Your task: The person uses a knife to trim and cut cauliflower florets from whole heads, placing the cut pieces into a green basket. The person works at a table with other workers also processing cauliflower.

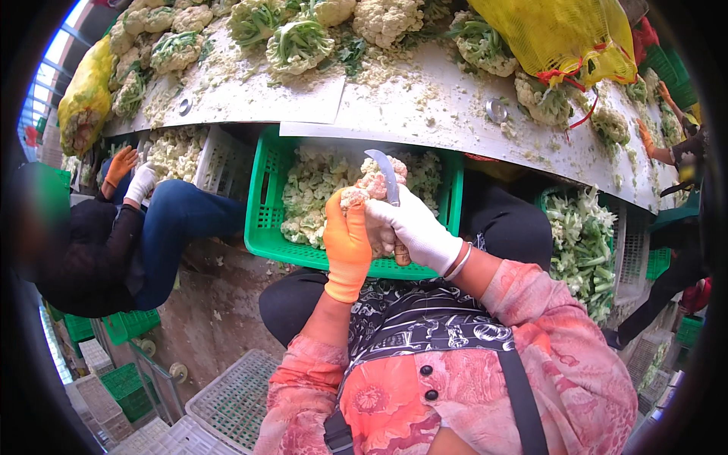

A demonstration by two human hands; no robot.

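My left hand, in an orange glove, grips a piece of cauliflower above a green plastic crate. A curved-blade knife with a wooden handle is in my right hand, which wears a white glove. The blade points up and lies against the cauliflower; some of the piece is hidden by my fingers. Cut cauliflower florets fill much of the crate, which stands at my knees under the table edge.
Cauliflower heads and crumbs lie on the white table, beside a yellow mesh bag. A crate of trimmed stalks stands at right. A co-worker sits at left; others are at far right. An upturned-looking grey crate lies below left.
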